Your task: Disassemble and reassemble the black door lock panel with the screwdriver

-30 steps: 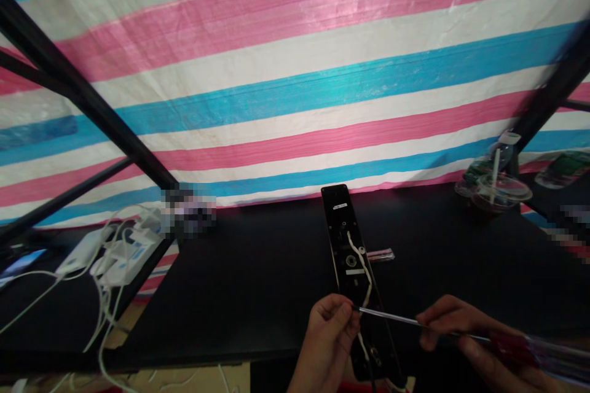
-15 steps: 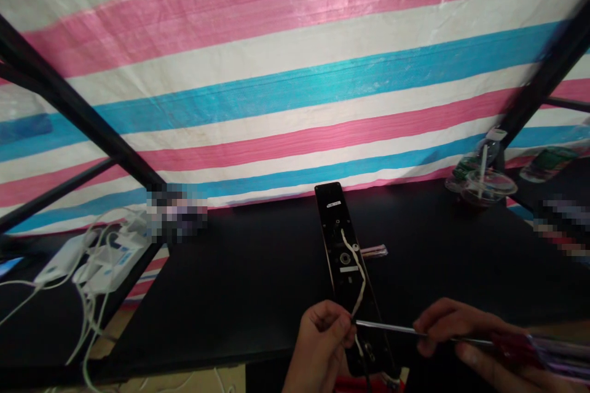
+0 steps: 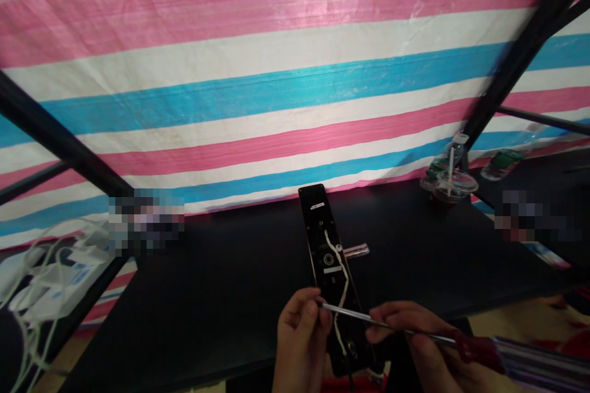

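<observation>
My right hand (image 3: 417, 334) grips a screwdriver (image 3: 483, 350) with a dark red and clear handle, its fingers around the long metal shaft. The shaft points left, and its tip meets the pinched fingertips of my left hand (image 3: 299, 328). Something small and dark shows at that tip, too small to name. Below both hands lies a long black panel (image 3: 318, 239), which looks like a door lock's, with its near end towards me. A white cable (image 3: 345, 282) runs along it. From the panel's right side sticks out a shiny bar (image 3: 357, 250).
A black table (image 3: 221, 270) carries the panel. At the back right stand a plastic cup (image 3: 454, 187) and a bottle (image 3: 458, 146). White cables and boxes (image 3: 64, 282) lie to the left. Black metal posts (image 3: 511, 64) rise before a striped sheet (image 3: 276, 92).
The view has turned right, so the surroundings sit further left. My left fingertips and the screwdriver tip have moved off the white cable to the panel's left side.
</observation>
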Demonstrator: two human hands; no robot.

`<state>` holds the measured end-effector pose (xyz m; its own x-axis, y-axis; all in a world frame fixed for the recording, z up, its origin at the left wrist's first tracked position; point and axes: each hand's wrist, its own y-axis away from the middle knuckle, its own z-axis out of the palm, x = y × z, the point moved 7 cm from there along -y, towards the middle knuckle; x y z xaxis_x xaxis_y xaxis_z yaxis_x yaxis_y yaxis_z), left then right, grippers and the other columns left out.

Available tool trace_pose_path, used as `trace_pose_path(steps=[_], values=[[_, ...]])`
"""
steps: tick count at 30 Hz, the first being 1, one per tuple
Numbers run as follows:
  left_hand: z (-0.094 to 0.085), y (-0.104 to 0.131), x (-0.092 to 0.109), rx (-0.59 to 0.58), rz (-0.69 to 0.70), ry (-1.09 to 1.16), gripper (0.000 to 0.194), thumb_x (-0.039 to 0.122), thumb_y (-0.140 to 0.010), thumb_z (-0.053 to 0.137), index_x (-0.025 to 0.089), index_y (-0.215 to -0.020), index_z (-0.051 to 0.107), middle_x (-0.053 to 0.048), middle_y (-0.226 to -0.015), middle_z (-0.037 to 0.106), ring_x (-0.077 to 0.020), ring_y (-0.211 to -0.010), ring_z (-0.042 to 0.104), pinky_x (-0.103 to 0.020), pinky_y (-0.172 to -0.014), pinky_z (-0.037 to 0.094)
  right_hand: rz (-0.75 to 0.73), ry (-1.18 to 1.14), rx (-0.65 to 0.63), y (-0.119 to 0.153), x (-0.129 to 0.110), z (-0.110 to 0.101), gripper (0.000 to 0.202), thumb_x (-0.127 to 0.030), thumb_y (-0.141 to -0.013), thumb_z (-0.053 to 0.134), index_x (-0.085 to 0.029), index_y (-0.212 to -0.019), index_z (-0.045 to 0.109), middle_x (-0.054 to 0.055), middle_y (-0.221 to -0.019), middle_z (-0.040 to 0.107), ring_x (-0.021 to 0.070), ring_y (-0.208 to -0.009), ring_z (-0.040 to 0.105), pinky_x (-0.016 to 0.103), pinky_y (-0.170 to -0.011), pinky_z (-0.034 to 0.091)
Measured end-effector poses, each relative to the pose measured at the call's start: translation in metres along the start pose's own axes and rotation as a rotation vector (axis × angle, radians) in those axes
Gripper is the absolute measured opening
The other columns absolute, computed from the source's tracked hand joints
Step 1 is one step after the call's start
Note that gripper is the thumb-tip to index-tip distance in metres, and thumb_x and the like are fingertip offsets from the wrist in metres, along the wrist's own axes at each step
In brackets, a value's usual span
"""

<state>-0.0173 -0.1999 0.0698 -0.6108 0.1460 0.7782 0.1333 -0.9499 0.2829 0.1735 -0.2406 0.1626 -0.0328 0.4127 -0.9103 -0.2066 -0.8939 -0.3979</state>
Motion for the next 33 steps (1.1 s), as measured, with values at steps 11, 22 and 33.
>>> trace_pose_path(steps=[11, 22, 33], values=[[-0.015, -0.054, -0.015, 0.070, 0.329, -0.547, 0.053, 0.048, -0.075, 0.075, 0.018, -0.119, 0.067, -0.011, -0.112, 0.070, -0.0238, -0.099, 0.065, -0.034, -0.088, 0.050, -0.150, 0.263, -0.179, -0.066, 0.044, 0.035, 0.024, -0.030, -0.098, 0.052, -0.024, -0.089, 0.074, 0.007, -0.098, 0.074, 0.0212, -0.097, 0.070, 0.036, -0.090, 0.056], [-0.020, -0.053, -0.022, 0.052, 0.331, -0.592, 0.055, 0.045, -0.080, 0.072, 0.017, -0.126, 0.065, -0.013, -0.120, 0.069, -0.0280, -0.110, 0.063, -0.040, -0.098, 0.047, -0.148, 0.383, -0.326, -0.072, 0.057, 0.052, 0.019, -0.027, -0.096, 0.052, -0.023, -0.091, 0.070, 0.007, -0.100, 0.073, 0.0217, -0.097, 0.070, 0.037, -0.091, 0.054], [-0.013, -0.049, -0.016, 0.013, 0.440, -0.655, 0.040, 0.044, -0.084, 0.066, 0.019, -0.115, 0.072, -0.010, -0.110, 0.070, -0.0255, -0.107, 0.063, -0.034, -0.096, 0.046, -0.225, 0.430, -0.804, -0.112, 0.021, 0.115, 0.021, -0.019, -0.094, 0.055, -0.018, -0.081, 0.071, 0.004, -0.076, 0.073, 0.0168, -0.070, 0.072, 0.024, -0.065, 0.053]])
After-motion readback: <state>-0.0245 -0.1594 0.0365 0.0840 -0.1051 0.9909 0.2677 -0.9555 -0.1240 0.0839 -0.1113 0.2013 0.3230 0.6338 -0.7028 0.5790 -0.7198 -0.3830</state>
